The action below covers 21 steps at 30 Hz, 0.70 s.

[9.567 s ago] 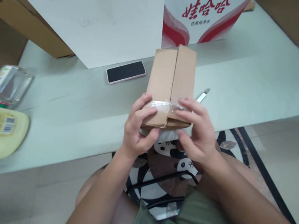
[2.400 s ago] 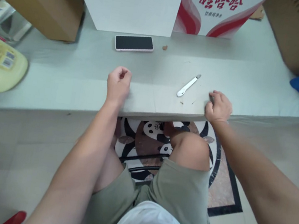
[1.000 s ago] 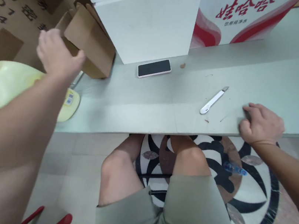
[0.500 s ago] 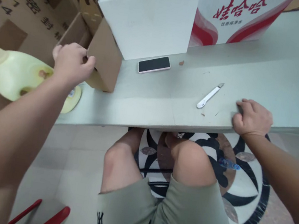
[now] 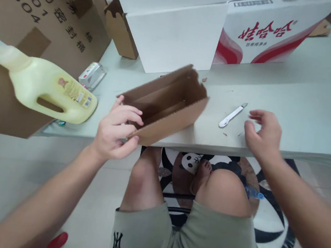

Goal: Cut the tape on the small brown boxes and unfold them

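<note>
My left hand (image 5: 120,129) grips the near left end of a brown cardboard box (image 5: 170,120), its fingers over the edge and thumb outside. The box has an open top, a notched rim at its far right end, and tilts above the front of the table. My right hand (image 5: 263,134) hovers over the table's front edge with fingers curled apart and nothing in them. Just left of it lies a white utility knife (image 5: 233,115), blade pointing away. A phone behind the cardboard box is almost wholly hidden.
A white and red carton (image 5: 259,34) stands at the back of the table (image 5: 322,93). To the left are a yellow jug (image 5: 55,91), a small clear bottle (image 5: 92,75), another narrow cardboard box (image 5: 121,34) and a large brown carton (image 5: 17,35). A plastic bottle (image 5: 254,193) lies on the floor.
My left hand has brought the cardboard box rightward from the left side to the table's front middle, tilting it. My right hand has lifted off the table edge and moved slightly left.
</note>
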Each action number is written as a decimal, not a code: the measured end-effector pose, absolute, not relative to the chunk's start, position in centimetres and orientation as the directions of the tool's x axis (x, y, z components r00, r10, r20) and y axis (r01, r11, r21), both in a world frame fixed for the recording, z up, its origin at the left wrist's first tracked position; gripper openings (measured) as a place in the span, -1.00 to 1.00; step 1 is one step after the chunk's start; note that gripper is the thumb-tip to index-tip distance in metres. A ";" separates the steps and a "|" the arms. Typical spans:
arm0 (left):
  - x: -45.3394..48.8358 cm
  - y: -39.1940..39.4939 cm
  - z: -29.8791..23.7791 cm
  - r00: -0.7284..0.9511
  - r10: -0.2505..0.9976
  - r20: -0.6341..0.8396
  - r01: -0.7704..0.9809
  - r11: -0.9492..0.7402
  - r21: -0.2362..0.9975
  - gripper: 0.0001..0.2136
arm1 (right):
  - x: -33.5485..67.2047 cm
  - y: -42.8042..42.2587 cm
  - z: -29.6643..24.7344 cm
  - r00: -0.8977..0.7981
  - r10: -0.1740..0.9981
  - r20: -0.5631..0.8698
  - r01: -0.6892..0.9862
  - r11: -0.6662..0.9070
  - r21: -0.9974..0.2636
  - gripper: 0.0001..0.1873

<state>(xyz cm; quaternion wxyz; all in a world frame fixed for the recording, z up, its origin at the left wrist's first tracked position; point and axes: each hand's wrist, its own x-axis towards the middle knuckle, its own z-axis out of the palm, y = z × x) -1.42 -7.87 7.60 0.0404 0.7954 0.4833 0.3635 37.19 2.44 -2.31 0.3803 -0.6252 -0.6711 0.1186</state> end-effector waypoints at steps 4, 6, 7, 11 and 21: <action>-0.1 -7.8 5.4 0.122 0.682 0.721 0.776 -0.518 0.359 -0.79 | 28.3 1.3 1.6 0.038 0.806 0.591 0.343 0.545 -0.765 -0.73; 0.3 -7.6 4.3 -0.011 0.597 0.802 0.831 -0.441 0.340 -0.77 | 25.3 0.8 2.3 0.024 0.756 0.654 0.230 0.632 -0.740 -0.76; 0.5 -7.5 3.8 -0.064 0.565 0.823 0.844 -0.409 0.346 -0.75 | 24.5 0.7 2.3 0.021 0.743 0.669 0.195 0.654 -0.731 -0.78; 1.1 -6.8 2.6 -0.142 0.561 0.816 0.772 -0.452 0.446 -0.77 | 24.0 0.2 1.0 0.024 0.729 0.684 0.169 0.672 -0.721 -0.86; 1.5 -2.1 1.6 -0.376 0.691 0.617 0.644 -0.284 0.710 -0.85 | 22.7 2.3 -1.0 0.174 0.810 0.560 0.195 0.529 -0.826 -0.68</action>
